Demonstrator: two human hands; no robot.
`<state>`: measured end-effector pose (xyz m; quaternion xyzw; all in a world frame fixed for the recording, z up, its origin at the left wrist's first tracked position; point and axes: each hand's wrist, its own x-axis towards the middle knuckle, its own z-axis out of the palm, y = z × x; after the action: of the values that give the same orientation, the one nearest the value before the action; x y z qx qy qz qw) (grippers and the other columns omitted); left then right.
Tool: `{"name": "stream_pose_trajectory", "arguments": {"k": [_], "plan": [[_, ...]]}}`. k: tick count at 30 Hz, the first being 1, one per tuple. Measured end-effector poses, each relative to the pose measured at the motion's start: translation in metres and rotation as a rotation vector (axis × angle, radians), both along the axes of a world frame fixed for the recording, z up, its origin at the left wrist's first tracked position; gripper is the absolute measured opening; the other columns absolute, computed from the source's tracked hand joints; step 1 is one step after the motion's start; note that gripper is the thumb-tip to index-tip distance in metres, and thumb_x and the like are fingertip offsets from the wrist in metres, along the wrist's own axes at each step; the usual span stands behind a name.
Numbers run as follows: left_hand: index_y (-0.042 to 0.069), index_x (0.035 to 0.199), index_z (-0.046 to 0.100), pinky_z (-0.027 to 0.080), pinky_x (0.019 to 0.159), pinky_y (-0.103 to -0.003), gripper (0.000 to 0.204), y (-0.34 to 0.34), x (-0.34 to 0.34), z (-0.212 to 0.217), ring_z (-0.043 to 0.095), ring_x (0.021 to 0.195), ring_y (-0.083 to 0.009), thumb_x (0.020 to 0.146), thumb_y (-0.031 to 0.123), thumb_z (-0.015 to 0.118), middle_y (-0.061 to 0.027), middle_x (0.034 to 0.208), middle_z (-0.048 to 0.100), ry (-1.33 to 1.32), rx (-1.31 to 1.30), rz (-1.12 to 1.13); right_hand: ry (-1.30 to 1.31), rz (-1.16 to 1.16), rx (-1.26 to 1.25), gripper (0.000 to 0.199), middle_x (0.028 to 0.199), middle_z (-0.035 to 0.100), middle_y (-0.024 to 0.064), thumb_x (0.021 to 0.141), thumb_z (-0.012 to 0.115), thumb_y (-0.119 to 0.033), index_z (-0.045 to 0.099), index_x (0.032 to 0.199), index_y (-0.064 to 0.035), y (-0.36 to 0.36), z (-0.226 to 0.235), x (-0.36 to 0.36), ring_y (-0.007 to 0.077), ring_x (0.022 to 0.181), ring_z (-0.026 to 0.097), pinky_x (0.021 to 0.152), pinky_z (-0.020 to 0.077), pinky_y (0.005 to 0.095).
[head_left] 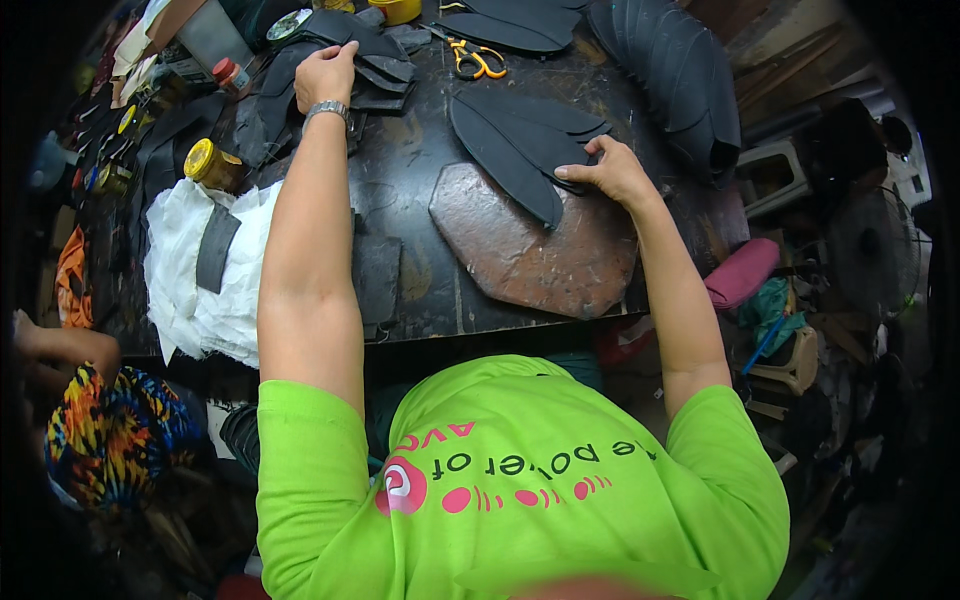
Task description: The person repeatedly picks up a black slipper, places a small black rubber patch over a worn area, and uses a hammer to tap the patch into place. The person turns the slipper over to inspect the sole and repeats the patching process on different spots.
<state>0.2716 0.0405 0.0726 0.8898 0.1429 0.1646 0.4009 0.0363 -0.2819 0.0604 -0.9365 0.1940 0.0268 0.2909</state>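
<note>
At the far left of the dark table, my left hand (326, 79) reaches over a pile of flat black cut pieces (384, 72). Its fingers are drawn together at the pile's edge, and what lies between them is hidden. My right hand (612, 173) has its thumb and fingers closed on the near right edge of a set of black shoe-upper pieces (520, 145), long and rounded. These overlap each other, and their near tip rests over a brown many-sided slab (540, 255).
Orange-handled scissors (478, 60) lie beyond the shoe-upper pieces. A curved black stack (668, 75) stands at the far right. Left are a yellow-lidded jar (212, 164), a red-capped jar (230, 75) and white sheets (205, 285) bearing a dark strip. Another person's arm (65, 345) shows at lower left.
</note>
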Motion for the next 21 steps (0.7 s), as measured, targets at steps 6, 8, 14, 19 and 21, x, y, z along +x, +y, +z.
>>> {"name": "stream_pose_trajectory", "arguments": {"k": [6,8,14,19,21], "plan": [[0.03,0.106,0.079,0.054,0.091,-0.044,0.036,0.0,0.006,0.009,0.069,0.107,-0.0302,0.078,0.053,0.075,-0.0089,0.113,0.074,0.008,0.161,-0.032,-0.119,-0.134,0.429,0.044,0.078,0.056,0.0041,0.064,0.091,-0.012,0.051,0.082,-0.0113,-0.012,-0.018,0.015,0.0147,0.069,0.056,0.063,0.0483,0.0305],[0.03,0.105,0.079,0.054,0.091,-0.044,0.035,0.0,0.011,0.007,0.069,0.108,-0.0303,0.078,0.053,0.075,-0.009,0.113,0.074,0.006,0.15,-0.028,-0.185,-0.146,0.612,0.042,0.071,0.051,-0.0006,0.067,0.086,-0.002,0.047,0.076,-0.0135,-0.016,-0.022,0.017,0.0102,0.059,0.05,0.054,0.0437,0.0272],[0.03,0.105,0.079,0.054,0.092,-0.045,0.034,0.002,0.02,0.002,0.068,0.109,-0.032,0.081,0.053,0.072,-0.0097,0.116,0.073,-0.003,0.103,-0.019,-0.737,-0.088,0.681,0.037,0.073,0.046,-0.0068,0.072,0.08,0.007,0.048,0.074,-0.0113,-0.029,-0.018,0.042,0.0048,0.066,0.042,0.061,0.0399,0.0214],[0.024,0.115,0.076,0.054,0.093,-0.046,0.046,-0.01,0.014,0.005,0.068,0.112,-0.0332,0.082,0.055,0.07,-0.0118,0.118,0.072,-0.084,0.328,-0.057,-0.789,-0.152,1.166,0.025,0.085,0.063,-0.0004,0.082,0.076,0.003,0.057,0.093,-0.0085,-0.021,0.003,0.042,0.012,0.078,0.063,0.072,0.0536,0.0262],[0.023,0.113,0.077,0.053,0.093,-0.046,0.045,-0.014,0.015,0.006,0.067,0.112,-0.0333,0.081,0.055,0.072,-0.0122,0.118,0.072,-0.023,0.303,-0.072,-0.643,-0.1,1.349,0.023,0.092,0.068,0.0031,0.085,0.074,0.002,0.059,0.098,-0.0083,-0.01,0.012,0.026,0.016,0.083,0.068,0.073,0.0568,0.0296]]}}
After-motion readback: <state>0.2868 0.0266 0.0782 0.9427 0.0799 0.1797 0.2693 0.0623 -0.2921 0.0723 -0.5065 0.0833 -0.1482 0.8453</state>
